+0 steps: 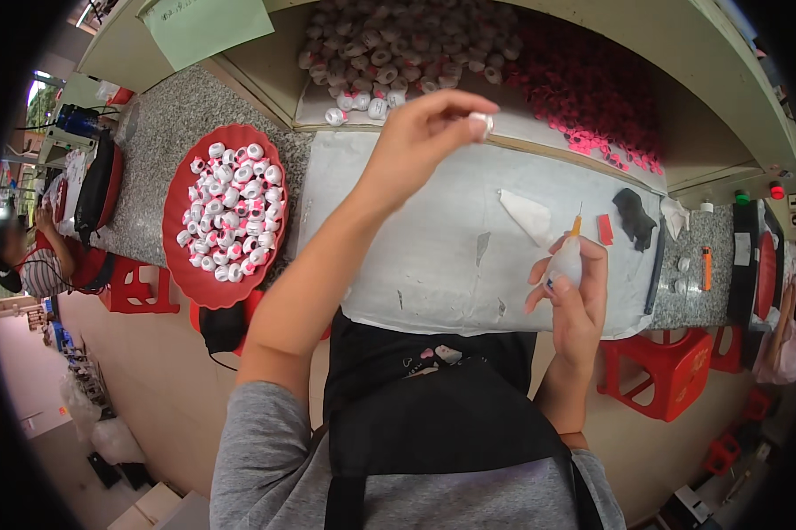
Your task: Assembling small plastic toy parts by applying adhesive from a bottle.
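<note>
My left hand (420,141) is stretched out toward the shelf at the far side, its fingertips closed on a small white piece (482,124) like the ones heaped there. My right hand (580,305) is wrapped round a squeeze bottle (564,265) with a pale body, a yellow nozzle and a thin needle pointing up and away. Behind my left fingers lies the heap of small rounded white pieces (385,62), some with pink bits. To its right spreads a pile of small bright pink parts (592,110). White sheeting (416,256) covers the worktop below both hands.
A red scalloped tray (175,238), full of white-and-pink pieces, stands left of the sheeting. A folded white cloth (526,216), a red piece (605,230) and a black rag (634,219) lie near my right hand. Red stools (663,375) stand below; co-workers sit at both sides.
</note>
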`<state>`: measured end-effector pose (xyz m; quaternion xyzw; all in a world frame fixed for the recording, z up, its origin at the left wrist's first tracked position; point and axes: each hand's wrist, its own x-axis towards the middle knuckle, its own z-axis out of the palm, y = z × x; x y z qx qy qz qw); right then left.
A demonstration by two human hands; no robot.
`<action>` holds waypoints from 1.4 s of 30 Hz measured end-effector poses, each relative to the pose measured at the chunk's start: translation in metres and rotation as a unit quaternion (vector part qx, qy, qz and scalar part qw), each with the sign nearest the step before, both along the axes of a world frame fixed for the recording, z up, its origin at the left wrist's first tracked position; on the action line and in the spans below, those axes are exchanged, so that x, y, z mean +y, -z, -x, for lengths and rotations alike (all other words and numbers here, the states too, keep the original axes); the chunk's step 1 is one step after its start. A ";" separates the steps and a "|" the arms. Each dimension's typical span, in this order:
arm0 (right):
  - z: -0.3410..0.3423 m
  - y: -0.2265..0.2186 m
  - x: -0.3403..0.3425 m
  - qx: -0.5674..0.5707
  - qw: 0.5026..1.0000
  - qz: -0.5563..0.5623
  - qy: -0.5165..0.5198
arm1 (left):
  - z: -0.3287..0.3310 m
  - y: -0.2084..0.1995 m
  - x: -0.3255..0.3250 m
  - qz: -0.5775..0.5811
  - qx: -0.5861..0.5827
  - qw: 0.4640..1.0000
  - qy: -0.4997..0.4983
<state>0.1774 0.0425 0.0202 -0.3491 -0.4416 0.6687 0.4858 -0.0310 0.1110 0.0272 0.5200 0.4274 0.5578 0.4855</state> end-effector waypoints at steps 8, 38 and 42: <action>0.009 -0.019 -0.013 -0.059 0.981 -0.151 0.110 | -0.023 0.023 -0.089 0.064 -0.285 0.956 -0.009; 0.021 -0.025 -0.028 -0.152 0.892 -0.421 0.065 | -0.028 0.026 -0.112 0.005 -0.279 0.960 -0.017; 0.020 -0.026 -0.028 -0.153 0.890 -0.424 0.067 | -0.029 0.029 -0.112 -0.034 -0.227 0.973 -0.020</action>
